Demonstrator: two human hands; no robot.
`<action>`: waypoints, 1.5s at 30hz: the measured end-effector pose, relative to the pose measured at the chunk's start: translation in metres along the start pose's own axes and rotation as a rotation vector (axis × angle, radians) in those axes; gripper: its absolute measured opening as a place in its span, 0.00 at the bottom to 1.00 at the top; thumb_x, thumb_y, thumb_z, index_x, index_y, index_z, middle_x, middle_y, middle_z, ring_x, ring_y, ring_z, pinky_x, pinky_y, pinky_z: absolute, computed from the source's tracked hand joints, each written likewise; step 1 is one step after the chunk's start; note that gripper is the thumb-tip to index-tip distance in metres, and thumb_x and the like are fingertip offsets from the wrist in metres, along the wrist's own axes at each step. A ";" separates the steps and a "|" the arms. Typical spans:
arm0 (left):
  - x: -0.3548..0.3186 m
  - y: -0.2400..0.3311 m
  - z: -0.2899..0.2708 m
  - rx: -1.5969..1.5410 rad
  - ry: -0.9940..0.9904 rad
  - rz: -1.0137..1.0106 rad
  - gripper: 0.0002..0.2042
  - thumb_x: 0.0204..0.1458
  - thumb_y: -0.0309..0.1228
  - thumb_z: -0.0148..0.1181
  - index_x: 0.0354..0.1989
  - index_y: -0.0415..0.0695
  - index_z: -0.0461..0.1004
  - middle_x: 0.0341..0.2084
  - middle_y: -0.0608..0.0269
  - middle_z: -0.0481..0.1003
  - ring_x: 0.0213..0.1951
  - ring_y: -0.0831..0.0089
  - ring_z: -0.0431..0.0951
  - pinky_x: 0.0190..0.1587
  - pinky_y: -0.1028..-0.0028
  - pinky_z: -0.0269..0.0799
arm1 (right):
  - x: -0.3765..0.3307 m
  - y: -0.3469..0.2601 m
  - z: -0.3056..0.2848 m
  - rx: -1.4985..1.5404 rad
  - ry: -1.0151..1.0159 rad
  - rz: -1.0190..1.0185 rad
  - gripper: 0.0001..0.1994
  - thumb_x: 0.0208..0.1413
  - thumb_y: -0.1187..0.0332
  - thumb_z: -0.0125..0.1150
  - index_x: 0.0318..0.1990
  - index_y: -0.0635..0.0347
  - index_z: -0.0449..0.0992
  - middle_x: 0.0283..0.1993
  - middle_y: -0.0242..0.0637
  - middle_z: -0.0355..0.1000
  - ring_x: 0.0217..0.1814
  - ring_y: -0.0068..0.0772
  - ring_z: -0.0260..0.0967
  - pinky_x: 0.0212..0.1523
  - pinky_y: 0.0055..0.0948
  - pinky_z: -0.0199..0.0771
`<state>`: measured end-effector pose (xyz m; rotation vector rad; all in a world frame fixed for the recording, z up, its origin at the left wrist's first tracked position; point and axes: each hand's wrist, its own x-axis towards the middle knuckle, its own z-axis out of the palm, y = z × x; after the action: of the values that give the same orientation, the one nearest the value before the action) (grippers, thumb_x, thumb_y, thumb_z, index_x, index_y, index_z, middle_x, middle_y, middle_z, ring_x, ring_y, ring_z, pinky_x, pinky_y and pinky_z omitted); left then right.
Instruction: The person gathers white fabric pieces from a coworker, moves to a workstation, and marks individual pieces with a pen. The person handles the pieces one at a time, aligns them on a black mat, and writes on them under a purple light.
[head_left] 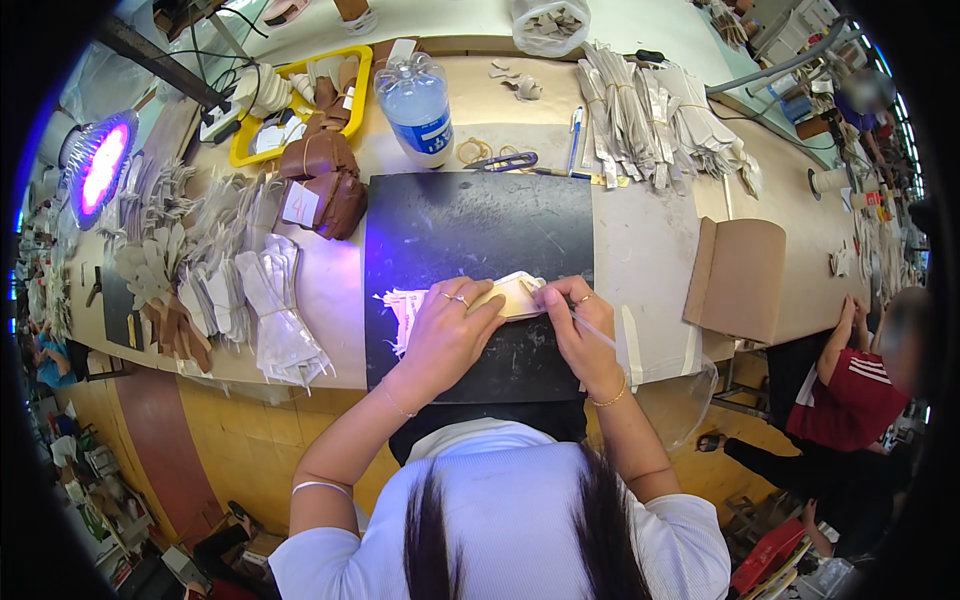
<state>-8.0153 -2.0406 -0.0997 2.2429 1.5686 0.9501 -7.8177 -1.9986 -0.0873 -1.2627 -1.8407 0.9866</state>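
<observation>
A cream, strap-like flat piece with a rounded end and pale edging lies on the black mat. My left hand is across it, thumb and fingers holding it down. At its rounded right end, my right hand pinches a slender tool, its tip at the piece; a pale, clear thin tube runs from this hand toward the lower right. Whether tool and tube are one thing I cannot tell. White strips with frayed, printed ends stick out left of my left hand.
Left stand bundled pale strips, stacked brown leather pieces, a yellow basket and a bright lamp. Behind the mat are a water bottle, snips and a pen. Right is a bent brown board; a person in red sits beyond.
</observation>
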 end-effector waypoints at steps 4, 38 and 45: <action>0.000 0.001 -0.002 0.009 -0.020 -0.010 0.12 0.46 0.31 0.69 0.38 0.42 0.79 0.43 0.59 0.77 0.46 0.59 0.75 0.51 0.62 0.69 | 0.003 -0.002 -0.001 -0.059 0.045 -0.023 0.09 0.63 0.68 0.58 0.36 0.66 0.77 0.31 0.42 0.75 0.31 0.36 0.73 0.34 0.29 0.72; 0.004 0.001 0.002 0.053 -0.036 0.025 0.10 0.47 0.31 0.67 0.37 0.42 0.80 0.43 0.59 0.77 0.45 0.62 0.73 0.48 0.63 0.68 | 0.018 -0.004 0.011 -0.311 0.054 -0.321 0.09 0.52 0.74 0.67 0.25 0.61 0.71 0.23 0.38 0.70 0.26 0.39 0.67 0.27 0.35 0.67; 0.003 0.002 0.002 0.079 -0.054 0.012 0.10 0.47 0.31 0.67 0.37 0.41 0.80 0.43 0.59 0.77 0.45 0.62 0.74 0.48 0.64 0.68 | 0.000 -0.003 -0.015 -0.488 -0.074 -0.469 0.10 0.51 0.72 0.68 0.25 0.59 0.70 0.23 0.36 0.69 0.27 0.40 0.67 0.29 0.35 0.65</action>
<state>-8.0125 -2.0382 -0.0989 2.3139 1.5977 0.8371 -7.8066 -1.9959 -0.0775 -0.9801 -2.3797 0.3427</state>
